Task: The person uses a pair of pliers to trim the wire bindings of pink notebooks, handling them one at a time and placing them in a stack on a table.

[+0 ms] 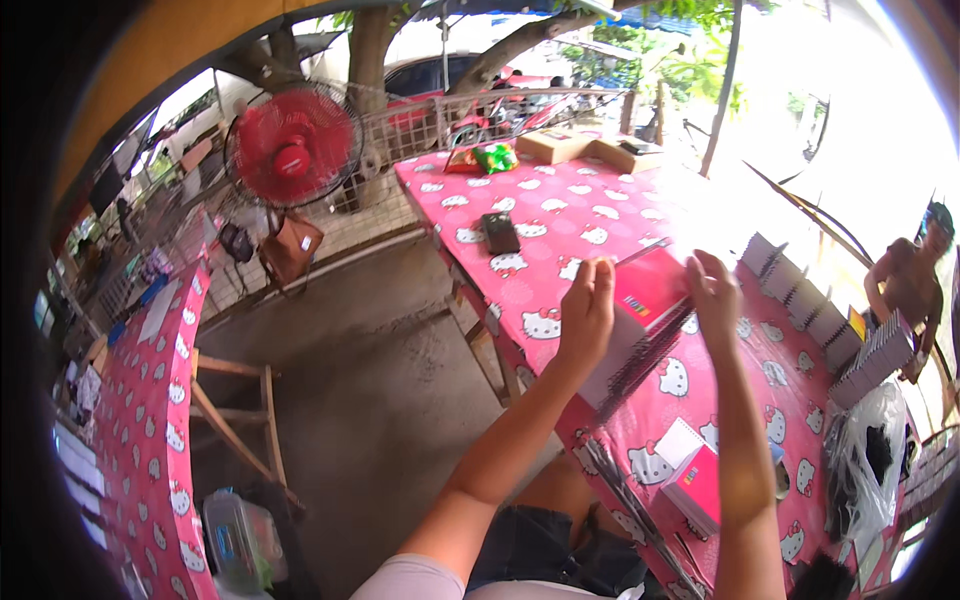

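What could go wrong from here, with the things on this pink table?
The red cover between the left hand and the right hand might crease if handled roughly. The thin dark strips lie along the table's near edge and could slide off. The stacked spiral notebooks near the right edge may topple if bumped.

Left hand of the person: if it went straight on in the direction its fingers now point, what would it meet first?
The left hand would probably pass over the pink tablecloth and meet the right-hand cardboard box at the far end; its height above the cloth is unclear.
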{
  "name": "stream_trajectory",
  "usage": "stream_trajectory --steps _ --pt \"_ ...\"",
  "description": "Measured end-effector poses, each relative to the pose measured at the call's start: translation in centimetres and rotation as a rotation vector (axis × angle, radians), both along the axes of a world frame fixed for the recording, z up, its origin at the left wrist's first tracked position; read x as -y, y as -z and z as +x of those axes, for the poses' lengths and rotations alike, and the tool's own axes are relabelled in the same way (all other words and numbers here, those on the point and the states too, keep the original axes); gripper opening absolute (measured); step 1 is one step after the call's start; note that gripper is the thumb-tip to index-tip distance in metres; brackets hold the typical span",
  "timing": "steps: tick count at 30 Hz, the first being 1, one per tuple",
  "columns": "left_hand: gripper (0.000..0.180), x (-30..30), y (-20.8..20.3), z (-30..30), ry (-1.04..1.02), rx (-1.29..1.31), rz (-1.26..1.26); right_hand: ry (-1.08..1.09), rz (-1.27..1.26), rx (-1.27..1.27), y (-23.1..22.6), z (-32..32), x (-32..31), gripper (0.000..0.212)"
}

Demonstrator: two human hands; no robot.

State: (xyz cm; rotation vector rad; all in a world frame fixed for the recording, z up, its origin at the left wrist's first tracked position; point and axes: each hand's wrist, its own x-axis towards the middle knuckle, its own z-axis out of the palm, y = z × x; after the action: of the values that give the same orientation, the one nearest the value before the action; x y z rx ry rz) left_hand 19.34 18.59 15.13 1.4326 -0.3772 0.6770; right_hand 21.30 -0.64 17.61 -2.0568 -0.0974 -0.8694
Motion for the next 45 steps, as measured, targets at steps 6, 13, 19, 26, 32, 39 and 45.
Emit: stream_trajectory --steps 6,13,19,26,32,39,45 --pt "0.043 -5.7 -1.5 -9.9 0.143 -0.204 -0.155 0.016 -0.025 -0.08 5.1 -14.3 4.6 0.03" --pt "0.052 8.0 10.5 -13.1 0.736 -0.385 0.174 0.266 0.367 -0.536 15.4 -28.3 11.6 0.026" --pt "0.068 11.3 13.5 -15.4 0.817 -0.512 0.521 0.211 0.382 -0.553 14.8 -28.8 12.3 0.023" --pt "0.06 12.1 13.2 -15.4 0.711 -0.457 0.275 0.187 0.243 -0.522 11.6 -28.1 11.0 0.018" --pt "0.061 12.7 14.8 -15.3 0.703 -0.522 0.254 0.196 0.267 -0.493 12.7 -29.1 12.5 0.022" --pt "0.069 13.1 13.5 -15.2 0.491 -0.241 0.215 0.173 0.275 -0.228 12.6 -29.8 11.9 0.02" --pt "0.062 10.2 7.6 -16.5 0.624 0.023 0.243 0.003 0.352 -0.06 12.3 -27.3 8.0 0.025"
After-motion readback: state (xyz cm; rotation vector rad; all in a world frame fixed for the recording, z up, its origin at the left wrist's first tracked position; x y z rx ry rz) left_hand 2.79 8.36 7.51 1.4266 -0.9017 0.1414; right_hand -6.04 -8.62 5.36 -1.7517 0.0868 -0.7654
